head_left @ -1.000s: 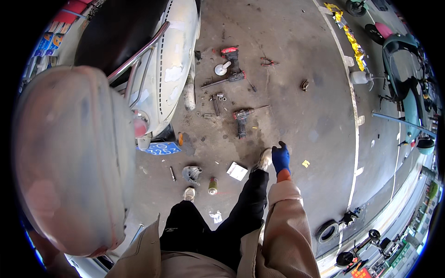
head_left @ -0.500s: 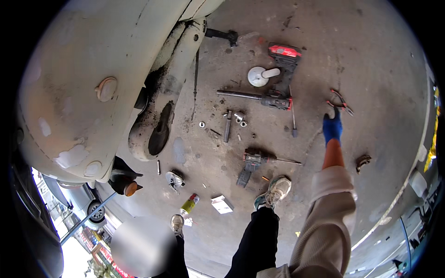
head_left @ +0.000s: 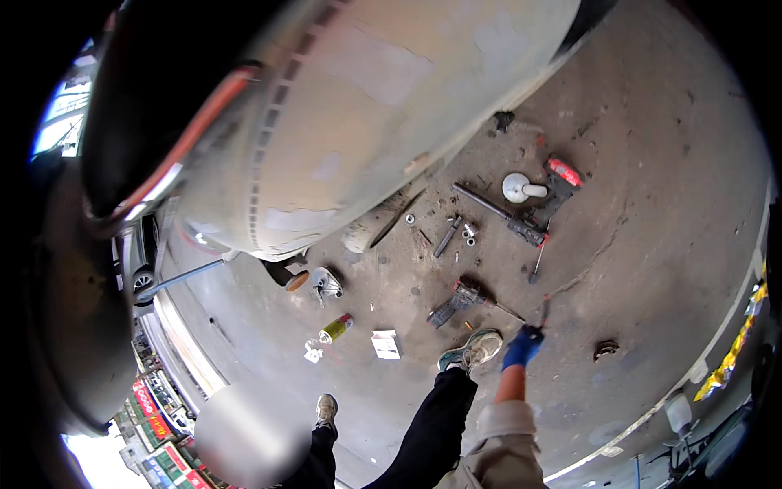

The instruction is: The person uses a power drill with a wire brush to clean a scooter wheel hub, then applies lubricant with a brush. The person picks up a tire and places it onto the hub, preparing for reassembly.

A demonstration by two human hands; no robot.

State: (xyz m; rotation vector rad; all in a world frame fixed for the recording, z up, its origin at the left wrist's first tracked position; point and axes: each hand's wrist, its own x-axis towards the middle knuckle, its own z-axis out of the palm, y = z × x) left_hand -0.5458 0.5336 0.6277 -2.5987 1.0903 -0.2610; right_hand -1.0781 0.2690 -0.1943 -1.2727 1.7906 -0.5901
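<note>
Closed in a blue glove, right hand (head_left: 522, 346) gripping thin red-handled pliers (head_left: 544, 310) above concrete floor (head_left: 652, 244).
Left hand out of sight. Just beside: sneaker (head_left: 475, 350), then red power drill (head_left: 458, 300). Farther out: screwdriver (head_left: 537, 262), long wrench (head_left: 498, 213), loose sockets (head_left: 467, 231), white cup (head_left: 516, 187). Farthest: pale vehicle body (head_left: 366, 122) overhead.

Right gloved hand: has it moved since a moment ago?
Yes. The right hand was beyond the drill; now it sits nearer the person than the drill, holding a slim tool.
</note>
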